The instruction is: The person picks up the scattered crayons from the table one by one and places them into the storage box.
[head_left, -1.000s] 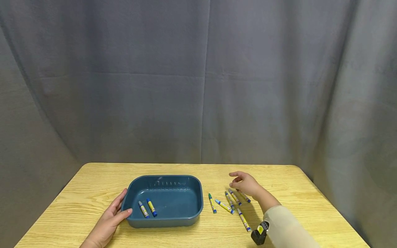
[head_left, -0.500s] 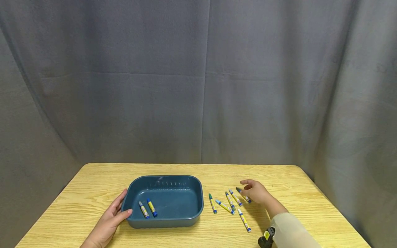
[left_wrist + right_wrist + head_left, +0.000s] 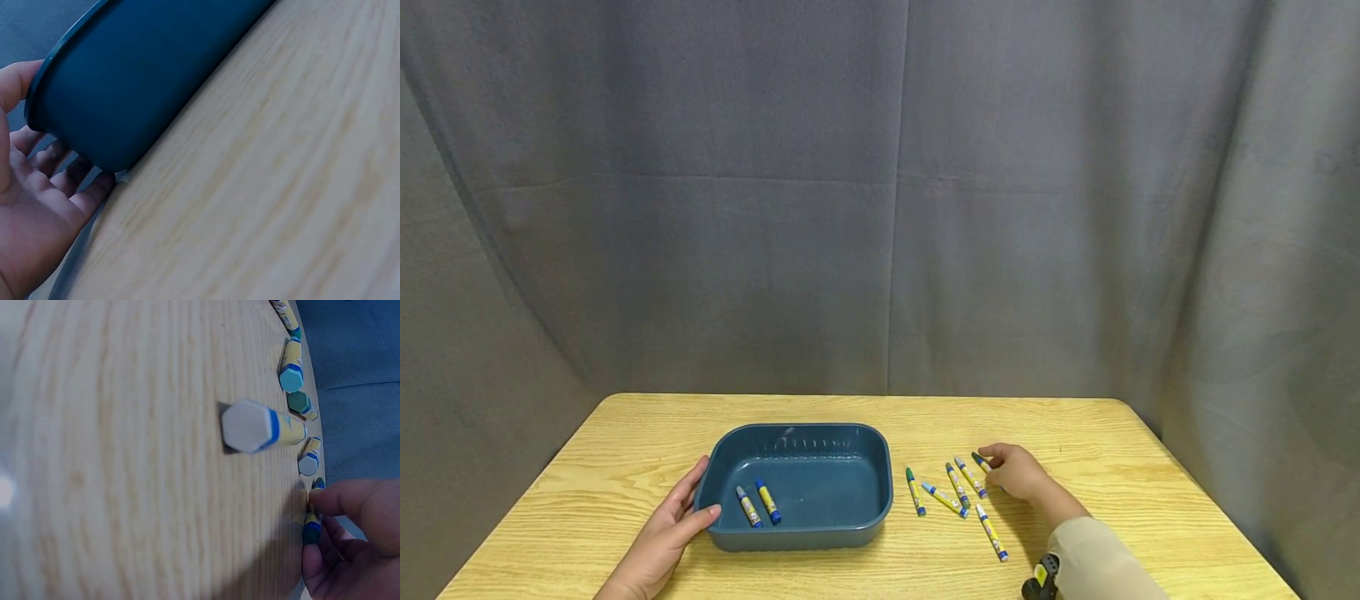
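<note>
My left hand [image 3: 658, 533] holds the left end of a deep blue rectangular tray [image 3: 797, 540], thumb over the rim and fingers against the outer wall. Two crayons lie inside: one grey-tipped [image 3: 748, 507], the other yellow with blue ends [image 3: 768, 501]. On the right, my right hand [image 3: 1018, 472] pinches a dark-tipped crayon [image 3: 978, 458] lying on the table. The right wrist view shows thumb and fingers on both sides of this crayon [image 3: 311, 532], its dark blue-green end sticking out between them. Part of its barrel is hidden by the hand.
Between tray and right hand lie several loose crayons: a green one [image 3: 915, 492], a light blue one [image 3: 944, 500], an olive one [image 3: 957, 485], a pale one [image 3: 970, 477]. A white-tipped crayon [image 3: 992, 533] lies nearer the front. Grey curtain [image 3: 880, 250] hangs behind the wooden table [image 3: 925, 417].
My right hand has moved right and down onto the dark-tipped crayon, and its fingers have closed round it. The left hand and the tray have stayed in place.
</note>
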The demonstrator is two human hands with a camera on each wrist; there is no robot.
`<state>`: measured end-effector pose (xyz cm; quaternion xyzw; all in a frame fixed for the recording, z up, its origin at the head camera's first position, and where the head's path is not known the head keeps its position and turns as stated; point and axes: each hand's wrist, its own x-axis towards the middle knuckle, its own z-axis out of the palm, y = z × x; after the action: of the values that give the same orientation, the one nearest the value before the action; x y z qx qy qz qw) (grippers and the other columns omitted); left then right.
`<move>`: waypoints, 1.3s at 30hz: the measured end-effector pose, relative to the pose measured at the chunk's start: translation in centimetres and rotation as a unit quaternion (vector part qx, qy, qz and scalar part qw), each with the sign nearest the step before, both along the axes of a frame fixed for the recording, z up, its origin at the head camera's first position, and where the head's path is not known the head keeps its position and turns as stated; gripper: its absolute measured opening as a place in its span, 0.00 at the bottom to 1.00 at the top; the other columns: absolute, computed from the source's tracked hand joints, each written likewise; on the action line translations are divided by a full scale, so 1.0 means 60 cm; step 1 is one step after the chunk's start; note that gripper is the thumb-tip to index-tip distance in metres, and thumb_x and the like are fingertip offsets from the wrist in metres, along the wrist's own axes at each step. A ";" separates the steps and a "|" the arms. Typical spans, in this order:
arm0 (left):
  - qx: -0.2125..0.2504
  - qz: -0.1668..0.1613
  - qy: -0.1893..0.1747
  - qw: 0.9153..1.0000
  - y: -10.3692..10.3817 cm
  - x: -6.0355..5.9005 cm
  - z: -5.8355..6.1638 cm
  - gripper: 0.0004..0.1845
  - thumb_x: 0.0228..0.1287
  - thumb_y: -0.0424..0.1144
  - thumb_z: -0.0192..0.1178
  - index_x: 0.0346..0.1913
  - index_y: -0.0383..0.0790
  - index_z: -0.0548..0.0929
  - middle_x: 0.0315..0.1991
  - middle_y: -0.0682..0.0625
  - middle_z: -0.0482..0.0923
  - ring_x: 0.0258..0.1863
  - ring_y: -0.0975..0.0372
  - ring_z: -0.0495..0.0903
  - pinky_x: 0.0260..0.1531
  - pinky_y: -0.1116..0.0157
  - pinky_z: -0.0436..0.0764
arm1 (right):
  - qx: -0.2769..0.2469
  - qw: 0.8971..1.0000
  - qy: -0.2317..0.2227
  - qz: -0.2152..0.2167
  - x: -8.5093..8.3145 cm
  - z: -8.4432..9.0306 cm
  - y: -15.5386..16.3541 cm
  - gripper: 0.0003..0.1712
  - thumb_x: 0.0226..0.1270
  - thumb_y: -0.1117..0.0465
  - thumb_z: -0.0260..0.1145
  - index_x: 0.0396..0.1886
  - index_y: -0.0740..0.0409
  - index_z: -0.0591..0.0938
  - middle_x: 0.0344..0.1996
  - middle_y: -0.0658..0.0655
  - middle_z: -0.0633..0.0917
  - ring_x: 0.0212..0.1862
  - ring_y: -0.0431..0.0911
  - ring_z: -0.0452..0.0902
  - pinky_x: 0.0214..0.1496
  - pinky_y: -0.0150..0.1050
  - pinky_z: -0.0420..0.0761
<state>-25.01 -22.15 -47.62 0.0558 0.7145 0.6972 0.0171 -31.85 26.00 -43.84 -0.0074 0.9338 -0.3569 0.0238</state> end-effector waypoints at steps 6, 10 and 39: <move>-0.003 0.003 -0.002 1.000 0.000 0.001 0.000 0.42 0.69 0.36 0.57 0.79 0.38 0.45 0.78 0.34 0.43 0.50 0.92 0.64 0.48 0.87 0.68 | 0.021 1.000 0.002 0.000 -0.001 0.001 0.000 0.25 0.58 0.74 0.62 0.58 0.68 0.78 0.44 0.62 0.81 0.44 0.50 0.74 0.40 0.39 0.75; -0.006 0.004 0.001 1.000 0.000 0.001 0.001 0.42 0.69 0.36 0.57 0.79 0.38 0.45 0.78 0.34 0.44 0.50 0.93 0.63 0.48 0.88 0.67 | 0.002 1.000 0.002 0.001 -0.001 0.007 0.000 0.26 0.59 0.75 0.60 0.60 0.70 0.77 0.43 0.64 0.79 0.39 0.49 0.72 0.35 0.38 0.74; 0.007 -0.005 0.011 1.000 0.004 0.002 0.001 0.42 0.69 0.35 0.56 0.78 0.37 0.44 0.78 0.34 0.44 0.51 0.93 0.63 0.49 0.87 0.67 | -0.212 0.975 -0.021 0.068 -0.028 0.117 -0.130 0.31 0.69 0.70 0.58 0.72 0.62 0.66 0.40 0.55 0.72 0.39 0.44 0.72 0.37 0.35 0.81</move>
<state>-24.89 -21.89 -47.57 0.0670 0.7095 0.7014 0.0127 -33.53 18.19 -36.82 -0.0680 0.8333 -0.5447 0.0656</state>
